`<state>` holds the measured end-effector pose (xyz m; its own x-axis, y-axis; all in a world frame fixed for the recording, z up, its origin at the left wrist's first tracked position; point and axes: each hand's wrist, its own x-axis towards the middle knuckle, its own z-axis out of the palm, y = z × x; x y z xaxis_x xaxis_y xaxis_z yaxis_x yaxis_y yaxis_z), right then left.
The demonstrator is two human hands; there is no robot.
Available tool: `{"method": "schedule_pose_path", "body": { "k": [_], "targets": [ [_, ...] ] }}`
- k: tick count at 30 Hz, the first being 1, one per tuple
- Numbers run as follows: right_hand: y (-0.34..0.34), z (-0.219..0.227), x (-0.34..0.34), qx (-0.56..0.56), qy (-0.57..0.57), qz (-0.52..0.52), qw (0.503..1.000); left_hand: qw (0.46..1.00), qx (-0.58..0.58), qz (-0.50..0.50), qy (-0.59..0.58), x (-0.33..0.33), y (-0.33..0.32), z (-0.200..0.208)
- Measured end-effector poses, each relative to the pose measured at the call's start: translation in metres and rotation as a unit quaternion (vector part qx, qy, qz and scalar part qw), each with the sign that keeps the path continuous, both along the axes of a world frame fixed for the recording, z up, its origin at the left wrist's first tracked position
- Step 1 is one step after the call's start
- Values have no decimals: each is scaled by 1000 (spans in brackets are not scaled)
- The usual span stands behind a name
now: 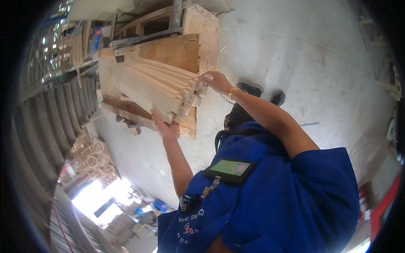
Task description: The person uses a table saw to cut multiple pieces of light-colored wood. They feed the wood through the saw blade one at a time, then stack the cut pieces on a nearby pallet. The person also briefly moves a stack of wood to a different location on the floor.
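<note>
A bundle of long, pale wooden slats [162, 82] lies stacked in layers, with uneven ends toward me. At its lower near corner, my left hand [166, 125] grips the slats, the thumb up along the side and the other fingers partly hidden beneath. My right hand [217, 82], with a gold bracelet on the wrist, closes its fingers on the slat ends at the opposite corner. Under and behind the bundle is a wooden crate [177, 49] with plywood walls; the slats cover part of it.
A dark-framed rack with wooden parts [145, 26] stands beyond the crate. Ribbed grey panels [57, 111] line the left, and curved wooden pieces [96, 156] are piled at lower left. Concrete floor [291, 50] stretches to the right; my dark shoes [250, 88] rest on it.
</note>
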<state>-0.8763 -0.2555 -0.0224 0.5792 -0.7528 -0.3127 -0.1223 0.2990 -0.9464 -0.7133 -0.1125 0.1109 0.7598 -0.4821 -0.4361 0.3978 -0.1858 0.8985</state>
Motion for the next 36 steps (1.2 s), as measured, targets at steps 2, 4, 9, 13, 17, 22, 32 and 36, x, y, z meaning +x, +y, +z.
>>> {"method": "schedule_pose_path", "body": {
  "k": [2,4,9,13,17,22,32,36],
  "targets": [
    [-5,8,5,-49,57,13,997,999,13,31,13,1,1,-2],
    [-16,11,2,-39,114,71,990,997,36,52,36,-4,-7,-4],
    [-33,49,12,-5,-35,66,997,998,-29,37,50,7,8,-19],
    [-46,79,30,-145,52,197,968,994,-42,36,89,10,8,-26],
    [-61,76,42,-27,37,269,962,999,-10,33,41,4,21,-33],
    [-66,93,81,-46,-2,312,949,999,7,46,19,-8,25,-45],
    [-126,-12,192,-65,-73,226,969,971,-168,116,125,63,-33,-108],
    [-115,-22,196,10,-75,210,975,977,-143,97,123,68,-58,-138]
  ]
}}
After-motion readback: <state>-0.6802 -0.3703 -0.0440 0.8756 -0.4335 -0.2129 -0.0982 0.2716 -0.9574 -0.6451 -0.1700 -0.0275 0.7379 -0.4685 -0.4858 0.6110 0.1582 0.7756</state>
